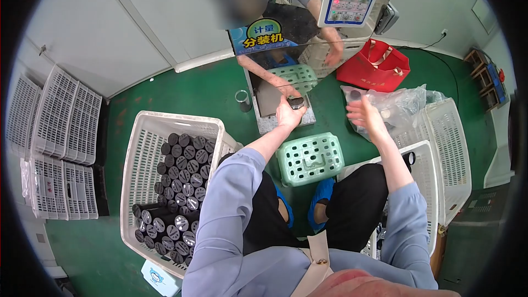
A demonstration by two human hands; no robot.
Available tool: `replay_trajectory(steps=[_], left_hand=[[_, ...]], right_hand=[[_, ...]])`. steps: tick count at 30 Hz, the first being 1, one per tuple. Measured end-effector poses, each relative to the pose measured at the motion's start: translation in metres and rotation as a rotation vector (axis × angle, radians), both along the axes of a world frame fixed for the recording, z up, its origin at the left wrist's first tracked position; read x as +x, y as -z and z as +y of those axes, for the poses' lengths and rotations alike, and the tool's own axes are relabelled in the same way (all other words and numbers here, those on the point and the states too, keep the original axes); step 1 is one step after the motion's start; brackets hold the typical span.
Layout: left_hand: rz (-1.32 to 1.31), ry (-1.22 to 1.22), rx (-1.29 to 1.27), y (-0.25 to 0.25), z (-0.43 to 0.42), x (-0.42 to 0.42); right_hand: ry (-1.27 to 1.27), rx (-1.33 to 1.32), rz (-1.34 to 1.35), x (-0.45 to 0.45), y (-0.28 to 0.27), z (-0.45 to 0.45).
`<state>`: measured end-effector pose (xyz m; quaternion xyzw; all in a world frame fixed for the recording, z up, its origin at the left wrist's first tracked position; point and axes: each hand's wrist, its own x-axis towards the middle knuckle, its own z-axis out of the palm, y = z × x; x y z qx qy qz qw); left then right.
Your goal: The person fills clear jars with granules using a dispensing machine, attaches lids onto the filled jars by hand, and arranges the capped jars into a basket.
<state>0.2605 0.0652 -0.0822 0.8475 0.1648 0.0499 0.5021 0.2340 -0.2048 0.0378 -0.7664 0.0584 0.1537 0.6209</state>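
So there's a small dark tub (pixel 296 102) right at the front of the shiny machine (pixel 302 58), over its metal base (pixel 268 125). Can't tell if it's sitting on the base or held just above, or if it's got a lid on. The left hand (pixel 287 114) is curled round it, a narrow hold from the near side.

The right hand (pixel 367 116) is off to the right of the machine, a bit blurry, fingers spread wide with nothing in it that I can see, near a clear plastic bag (pixel 418 99).

My read is that the step here is handling the tub at the machine. Moving it would call for a snug, level left-hand hold and clearing the front panel.

Just left of the machine there's a cup (pixel 242 100) on the floor, and further left and nearer the person, a white crate (pixel 144 157) with loads of black tubes (pixel 184 162). In front of the machine is a green plastic stool (pixel 314 160). Red bag (pixel 379 69) to its right, lit display (pixel 352 0) up top.
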Motion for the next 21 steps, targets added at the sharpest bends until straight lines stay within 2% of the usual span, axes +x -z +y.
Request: replay_trajectory(steps=[6, 16, 19, 20, 21], left_hand=[[-0.032, -0.010, 0.003, 0.004, 0.000, -0.001], [-0.039, -0.028, 0.008, 0.014, -0.005, -0.015], [-0.297, 0.071, -0.008, 0.038, -0.007, -0.036], [-0.274, 0.091, 0.026, 0.027, -0.011, -0.050], [-0.311, 0.117, 0.129, 0.025, -0.014, -0.061]], right_hand=[[0.159, -0.167, -0.155, -0.092, -0.005, -0.084], [0.461, -0.386, -0.189, -0.233, 0.053, -0.188], [0.501, -0.456, -0.142, -0.266, 0.071, -0.203], [0.503, -0.494, -0.198, -0.275, 0.080, -0.207], [0.463, -0.705, -0.118, -0.281, 0.073, -0.208]])
